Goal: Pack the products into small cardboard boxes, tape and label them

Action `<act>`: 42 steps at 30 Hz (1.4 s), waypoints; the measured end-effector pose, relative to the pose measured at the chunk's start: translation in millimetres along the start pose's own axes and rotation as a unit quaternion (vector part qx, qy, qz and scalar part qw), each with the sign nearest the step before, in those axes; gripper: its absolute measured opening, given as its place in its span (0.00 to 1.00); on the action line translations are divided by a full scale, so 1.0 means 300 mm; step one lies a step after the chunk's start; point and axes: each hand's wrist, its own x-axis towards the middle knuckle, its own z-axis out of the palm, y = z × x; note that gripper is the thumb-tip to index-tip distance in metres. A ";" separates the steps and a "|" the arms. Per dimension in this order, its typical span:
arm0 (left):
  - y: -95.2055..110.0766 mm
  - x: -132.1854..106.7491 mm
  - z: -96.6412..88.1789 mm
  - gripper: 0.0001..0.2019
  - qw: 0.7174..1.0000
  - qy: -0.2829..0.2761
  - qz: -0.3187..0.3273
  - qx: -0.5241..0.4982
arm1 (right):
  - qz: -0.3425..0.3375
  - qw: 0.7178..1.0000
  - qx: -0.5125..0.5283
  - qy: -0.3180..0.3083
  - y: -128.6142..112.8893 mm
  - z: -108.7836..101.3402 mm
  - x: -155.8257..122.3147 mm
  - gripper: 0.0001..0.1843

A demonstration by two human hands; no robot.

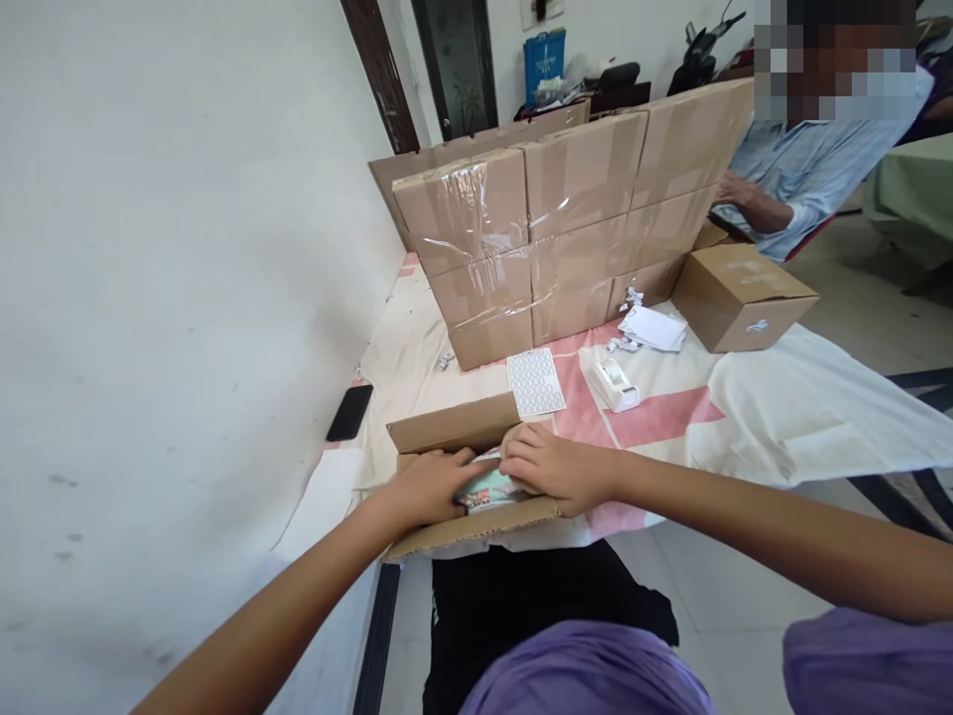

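A small open cardboard box (454,425) sits at the near edge of the cloth-covered table, flaps spread. Both my hands are inside it, pressing on a teal printed packet (487,489). My left hand (428,487) lies over the packet's left side, fingers curled on it. My right hand (555,467) covers its right side, fingers bent down against it. Most of the packet is hidden under the hands.
A wall of taped cardboard boxes (566,218) stands across the table. A label sheet (534,381), a white tape dispenser (614,382), paper scraps (653,328), a loose box (741,296) and a black phone (349,411) lie about. Another person's sleeve (811,169) is at back right.
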 end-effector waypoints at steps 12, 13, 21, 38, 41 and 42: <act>-0.157 -0.121 0.098 0.23 0.864 0.441 -0.145 -0.194 | 0.043 0.978 0.187 0.086 0.029 0.083 -0.083 0.20; -0.163 -0.121 0.128 0.30 0.825 0.489 -0.200 -0.199 | 0.055 0.971 0.198 0.121 0.019 0.120 -0.071 0.17; -0.135 0.052 0.210 0.24 0.599 0.622 -0.241 -0.442 | 0.360 0.752 0.264 0.484 -0.040 0.280 0.080 0.32; 0.105 0.106 0.075 0.40 0.925 0.308 -0.223 -0.005 | 0.416 0.749 0.256 0.447 0.169 0.180 -0.173 0.21; 0.049 0.127 0.070 0.39 0.931 0.309 -0.191 0.023 | 0.554 0.657 0.111 0.499 0.305 0.124 -0.384 0.16; 0.029 0.127 0.069 0.39 0.931 0.319 -0.177 0.029 | 0.603 0.620 0.127 0.486 0.346 0.109 -0.438 0.17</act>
